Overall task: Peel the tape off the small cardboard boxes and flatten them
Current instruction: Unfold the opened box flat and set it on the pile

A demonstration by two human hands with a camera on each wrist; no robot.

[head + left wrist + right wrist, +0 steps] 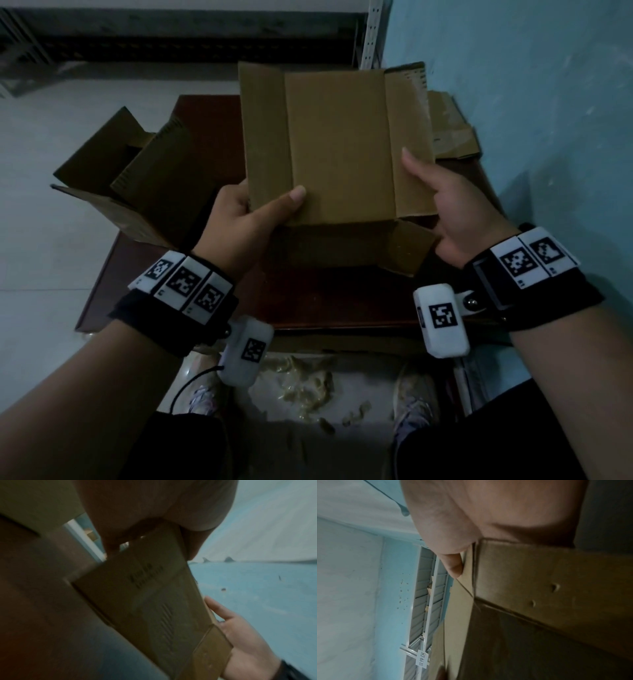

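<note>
A small cardboard box (pixel 337 144), pressed nearly flat with its flaps spread, is held up over the dark table (pixel 325 301). My left hand (pixel 253 219) grips its lower left corner, thumb on the front face and fingers behind. On the right edge my right hand (pixel 455 212) holds it, thumb up on the front panel and fingers hidden behind the flap. The left wrist view shows the printed back of the box (pixel 154 601) with the right hand (pixel 240 635) at its far edge. In the right wrist view the thumb (pixel 453 566) presses the box (pixel 539 588).
An open, standing cardboard box (pixel 120 181) sits at the table's left edge. Flattened cardboard (pixel 452 126) lies at the back right against the blue wall (pixel 548 102). Peeled tape scraps (pixel 308 383) litter the floor between my shoes. A metal shelf (pixel 426 601) stands beyond.
</note>
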